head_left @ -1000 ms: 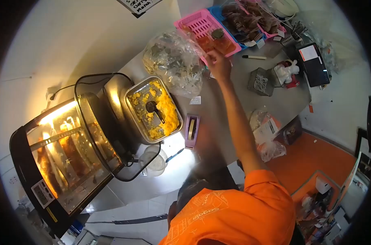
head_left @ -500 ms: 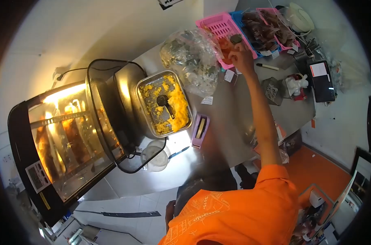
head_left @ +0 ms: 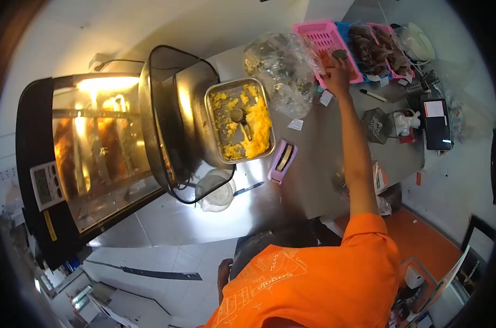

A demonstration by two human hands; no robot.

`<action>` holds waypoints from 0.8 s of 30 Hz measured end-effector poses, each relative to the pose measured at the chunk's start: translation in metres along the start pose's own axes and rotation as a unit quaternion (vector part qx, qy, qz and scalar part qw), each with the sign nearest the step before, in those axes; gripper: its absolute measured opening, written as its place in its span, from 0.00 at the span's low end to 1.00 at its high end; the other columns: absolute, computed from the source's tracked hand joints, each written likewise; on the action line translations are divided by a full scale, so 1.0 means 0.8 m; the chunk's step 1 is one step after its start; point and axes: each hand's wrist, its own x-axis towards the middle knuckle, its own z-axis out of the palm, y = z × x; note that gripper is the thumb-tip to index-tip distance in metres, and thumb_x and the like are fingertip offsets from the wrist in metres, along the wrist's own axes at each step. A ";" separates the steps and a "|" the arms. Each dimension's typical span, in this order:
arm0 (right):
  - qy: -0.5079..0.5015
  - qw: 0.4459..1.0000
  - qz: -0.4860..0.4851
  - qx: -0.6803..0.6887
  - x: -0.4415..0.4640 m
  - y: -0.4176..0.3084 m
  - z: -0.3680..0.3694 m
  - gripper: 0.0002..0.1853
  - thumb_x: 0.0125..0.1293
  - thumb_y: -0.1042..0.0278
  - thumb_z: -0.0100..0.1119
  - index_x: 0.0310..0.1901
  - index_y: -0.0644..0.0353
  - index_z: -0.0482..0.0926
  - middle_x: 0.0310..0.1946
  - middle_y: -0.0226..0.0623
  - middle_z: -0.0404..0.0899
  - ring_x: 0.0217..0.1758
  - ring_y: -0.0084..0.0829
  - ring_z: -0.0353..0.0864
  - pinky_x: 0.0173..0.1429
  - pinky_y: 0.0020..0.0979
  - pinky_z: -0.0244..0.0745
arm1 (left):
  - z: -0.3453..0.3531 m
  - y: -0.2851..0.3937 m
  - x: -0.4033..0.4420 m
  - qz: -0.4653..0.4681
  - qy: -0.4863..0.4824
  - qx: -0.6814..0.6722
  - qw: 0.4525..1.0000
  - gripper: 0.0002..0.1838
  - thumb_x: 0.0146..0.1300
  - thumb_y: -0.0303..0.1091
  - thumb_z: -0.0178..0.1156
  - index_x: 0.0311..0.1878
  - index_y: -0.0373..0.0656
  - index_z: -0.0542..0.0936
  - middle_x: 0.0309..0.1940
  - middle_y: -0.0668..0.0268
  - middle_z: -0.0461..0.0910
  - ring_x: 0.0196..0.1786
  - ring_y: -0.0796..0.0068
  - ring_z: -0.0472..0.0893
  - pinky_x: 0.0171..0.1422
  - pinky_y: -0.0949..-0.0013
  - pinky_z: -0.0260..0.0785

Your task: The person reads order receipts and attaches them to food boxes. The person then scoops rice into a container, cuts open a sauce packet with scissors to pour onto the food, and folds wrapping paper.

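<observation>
My right hand [head_left: 336, 75] reaches across the counter to the near side of a pink basket [head_left: 320, 35]. Its fingers are bent and pressed together over small orange-red packets [head_left: 325, 58] in the basket. What they pinch is too small to make out. A dark greenish lump [head_left: 340, 54] lies just beyond the fingers. Left of the basket is a large clear plastic bag [head_left: 283, 74] with small wrapped items inside. My left hand [head_left: 224, 270] hangs low beside my body, below the counter's edge, its fingers mostly hidden.
A metal tray [head_left: 210, 117] holds yellow food and a dark scoop [head_left: 238, 115], beside a lit glass warmer [head_left: 103, 158]. On the counter are a purple tape dispenser [head_left: 282, 161], a pen [head_left: 248, 189], a marker [head_left: 372, 95] and a tablet [head_left: 436, 131]. Brown packets [head_left: 368, 49] fill the blue basket.
The view has shifted, so the counter's things appear farther right. My right hand stays at the pink basket, its fingers now lower over the orange-red packets.
</observation>
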 end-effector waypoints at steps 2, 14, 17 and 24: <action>0.138 0.988 -0.002 0.070 0.004 -0.004 -0.014 0.05 0.55 0.66 0.67 0.30 0.57 0.84 0.55 0.43 0.77 0.61 0.46 0.73 0.64 0.43 0.68 | 0.005 -0.002 -0.006 -0.014 0.017 -0.042 0.999 0.17 0.64 0.33 0.50 0.49 0.35 0.82 0.49 0.58 0.80 0.51 0.63 0.80 0.54 0.61 0.74; 0.183 0.949 0.137 0.217 -0.154 -0.176 -0.179 0.20 0.74 0.53 0.50 0.46 0.64 0.80 0.42 0.41 0.83 0.48 0.34 0.81 0.51 0.35 0.73 | 0.054 -0.081 -0.002 -0.038 0.067 0.071 0.994 0.17 0.63 0.35 0.48 0.45 0.38 0.83 0.47 0.53 0.82 0.52 0.56 0.80 0.59 0.61 0.70; 0.093 0.948 0.126 0.277 -0.240 -0.289 -0.206 0.16 0.73 0.58 0.53 0.41 0.65 0.79 0.37 0.41 0.82 0.41 0.39 0.82 0.47 0.35 0.73 | 0.045 -0.114 0.004 -0.043 0.080 -0.003 0.996 0.14 0.63 0.35 0.52 0.42 0.37 0.83 0.41 0.55 0.85 0.47 0.62 0.83 0.54 0.64 0.72; -0.157 0.911 -0.096 0.369 -0.404 -0.556 -0.205 0.10 0.68 0.64 0.55 0.35 0.63 0.79 0.34 0.44 0.81 0.40 0.44 0.79 0.48 0.40 0.71 | -0.101 -0.064 -0.015 0.147 0.270 -0.143 0.941 0.08 0.61 0.35 0.67 0.38 0.41 0.85 0.34 0.65 0.85 0.37 0.73 0.82 0.43 0.68 0.75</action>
